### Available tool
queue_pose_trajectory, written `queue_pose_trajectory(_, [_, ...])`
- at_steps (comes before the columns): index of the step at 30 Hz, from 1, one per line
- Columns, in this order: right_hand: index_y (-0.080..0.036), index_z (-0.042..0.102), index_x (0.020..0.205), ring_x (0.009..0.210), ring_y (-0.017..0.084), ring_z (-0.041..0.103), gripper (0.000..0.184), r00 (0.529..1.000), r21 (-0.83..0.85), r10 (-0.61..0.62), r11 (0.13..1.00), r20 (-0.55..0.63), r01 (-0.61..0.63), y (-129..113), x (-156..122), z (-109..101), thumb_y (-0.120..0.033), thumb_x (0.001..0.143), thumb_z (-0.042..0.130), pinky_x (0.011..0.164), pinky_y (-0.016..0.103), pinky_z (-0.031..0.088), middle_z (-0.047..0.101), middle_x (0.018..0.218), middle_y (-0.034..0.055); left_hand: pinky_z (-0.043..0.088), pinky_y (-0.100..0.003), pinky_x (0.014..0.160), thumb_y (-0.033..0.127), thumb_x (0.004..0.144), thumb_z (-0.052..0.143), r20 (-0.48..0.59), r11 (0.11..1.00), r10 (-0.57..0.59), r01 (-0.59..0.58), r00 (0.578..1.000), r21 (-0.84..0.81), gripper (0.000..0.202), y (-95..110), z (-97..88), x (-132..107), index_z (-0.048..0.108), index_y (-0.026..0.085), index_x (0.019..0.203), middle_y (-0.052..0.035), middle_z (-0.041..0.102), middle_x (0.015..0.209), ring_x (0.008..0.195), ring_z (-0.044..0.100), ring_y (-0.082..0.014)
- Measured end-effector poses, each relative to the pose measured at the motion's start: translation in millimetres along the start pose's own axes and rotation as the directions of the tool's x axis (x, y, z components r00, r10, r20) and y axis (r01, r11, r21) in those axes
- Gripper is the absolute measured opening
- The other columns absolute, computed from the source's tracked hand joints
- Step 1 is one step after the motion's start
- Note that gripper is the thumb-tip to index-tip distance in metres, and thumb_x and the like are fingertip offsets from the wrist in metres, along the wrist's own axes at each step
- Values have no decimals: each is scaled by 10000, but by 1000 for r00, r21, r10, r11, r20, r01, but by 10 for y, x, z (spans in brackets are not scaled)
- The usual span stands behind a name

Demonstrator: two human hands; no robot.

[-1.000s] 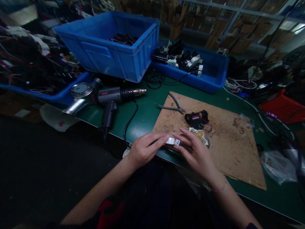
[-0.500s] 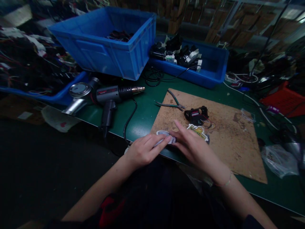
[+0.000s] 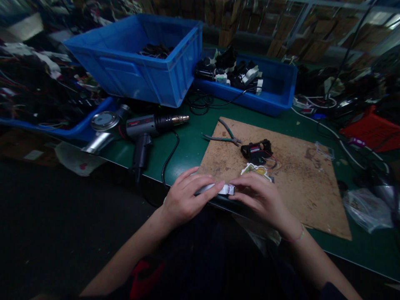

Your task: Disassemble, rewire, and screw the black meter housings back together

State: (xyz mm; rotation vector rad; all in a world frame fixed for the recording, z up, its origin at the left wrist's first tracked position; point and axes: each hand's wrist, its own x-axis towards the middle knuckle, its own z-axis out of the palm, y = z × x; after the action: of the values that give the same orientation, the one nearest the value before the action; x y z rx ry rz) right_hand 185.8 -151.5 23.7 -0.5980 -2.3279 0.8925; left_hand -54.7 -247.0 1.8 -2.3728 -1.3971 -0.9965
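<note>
My left hand (image 3: 186, 193) is closed around a slim white and grey plastic part (image 3: 223, 190), holding it level over the front edge of the bench. Much of the part is hidden under the fingers. My right hand (image 3: 261, 196) has its thumb and fingertips on either side of the part's small squarish right end, gripping it. Just beyond the right hand lies a white-edged piece with green and yellow inside (image 3: 254, 170), partly covered by that hand. Behind it, a black plastic housing (image 3: 256, 151) with thin wires rests on the brown board (image 3: 300, 187).
Cutting pliers (image 3: 229, 135) lie open at the board's far left. A heat gun (image 3: 146, 127) and a silver metal part (image 3: 104, 121) sit further left. Behind are a large blue crate (image 3: 125, 71) and a blue tray (image 3: 283, 102) of black-and-white parts. A plastic bag (image 3: 367, 210) lies right.
The white part has turned, so it now shows edge-on rather than its rounded face. My right index finger has come down from a raised position toward the part's end.
</note>
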Motion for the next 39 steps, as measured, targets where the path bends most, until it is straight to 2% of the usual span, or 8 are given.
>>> queue_pose_trajectory(6, [-196,610,1169,929,222,645,195,996,-291,-30,955,80,52,-145,-40,66,-268,996,554,820,373,552,693,1037,90,598,-300,929,158,986,519,147,993,101,-107,984,38,328,14,-28,37,607,145,1302,-104,721,1164,1127,683,-193])
queue_pose_trajectory(12, [-125,650,1086,764,245,636,252,992,-684,-75,719,98,122,-379,-32,182,-72,979,429,672,367,543,692,853,112,576,-382,1007,116,952,537,244,902,319,-372,916,218,333,74,-156,185,638,63,1266,-153,718,1208,1133,686,-246])
queue_pose_trajectory(17, [-174,577,1247,899,209,652,261,993,-442,-100,895,-70,59,-261,-58,149,-176,987,558,830,354,548,718,1032,82,549,-389,1058,146,955,550,183,903,319,-357,930,238,356,75,-227,198,635,70,1292,-145,698,1264,1169,675,-254])
queue_pose_trajectory(20, [-214,538,1309,971,191,652,333,992,-321,-114,943,-47,93,-157,-93,73,-154,982,561,884,347,547,709,1110,66,553,-386,1058,160,956,546,171,907,331,-363,928,214,361,64,-243,168,636,76,1295,-132,698,1270,1173,673,-249])
queue_pose_trajectory(25, [-129,485,1405,1053,236,650,434,964,-476,-221,838,150,267,-123,-121,-53,-119,972,500,925,380,559,696,1190,123,550,-398,1066,148,951,544,157,910,340,-367,927,194,360,64,-241,138,634,65,1290,-122,710,1250,1186,664,-240])
queue_pose_trajectory(34, [-27,552,1344,1026,239,679,399,926,-757,-351,565,139,328,-265,-118,73,-87,968,433,913,356,540,715,1187,141,575,-382,1024,153,949,533,115,906,319,-338,941,256,359,134,-285,211,645,48,1273,-135,720,1222,1140,689,-252])
queue_pose_trajectory(37, [-42,523,1372,1049,239,665,411,944,-759,-318,592,89,271,-267,-131,169,-98,968,467,933,346,523,703,1198,153,585,-372,1007,151,941,544,83,905,314,-325,946,275,358,165,-274,200,649,46,1267,-137,720,1223,1140,690,-257])
queue_pose_trajectory(39, [-69,536,1337,1028,240,658,371,971,-703,-238,690,9,175,-284,-109,220,-115,971,498,929,353,521,702,1163,153,590,-369,998,147,936,555,70,904,310,-317,948,288,362,159,-236,181,646,44,1270,-142,717,1226,1147,687,-260])
